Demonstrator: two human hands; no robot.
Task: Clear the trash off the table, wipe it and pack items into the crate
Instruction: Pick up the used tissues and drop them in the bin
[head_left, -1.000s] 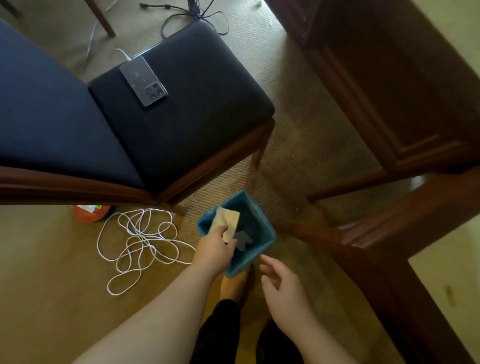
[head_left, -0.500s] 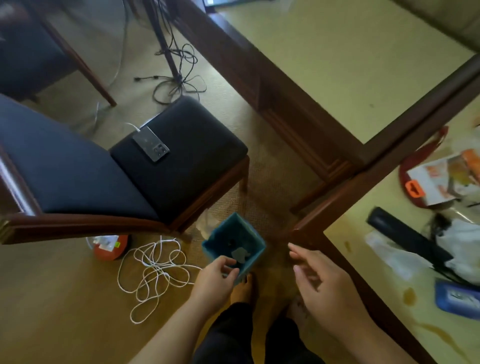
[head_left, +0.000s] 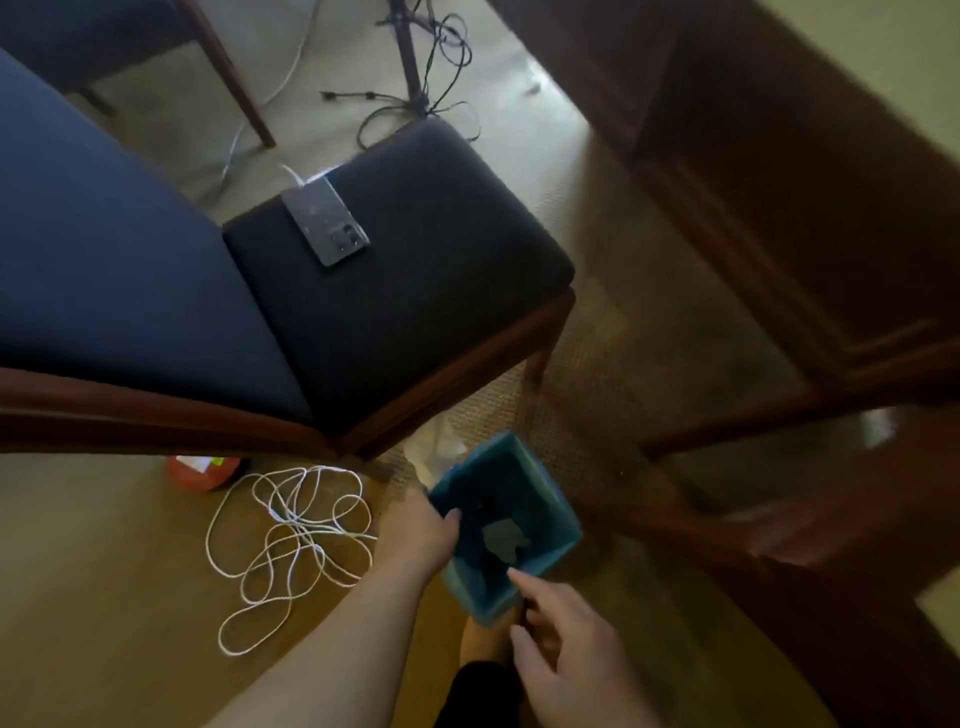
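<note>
Left grip (head_left: 415, 535) on bin (head_left: 540, 499) rim

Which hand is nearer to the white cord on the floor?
Left. The left hand grips the blue bin's rim, beside the white cord. The right hand is at the bin's far side.

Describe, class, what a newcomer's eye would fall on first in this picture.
Likely the blue bin on the floor at the bottom centre, with the left hand gripping its rim and the right hand reaching its near corner. Next, the phone lying on the dark chair seat, and the tangled white cord left of the bin.
</note>
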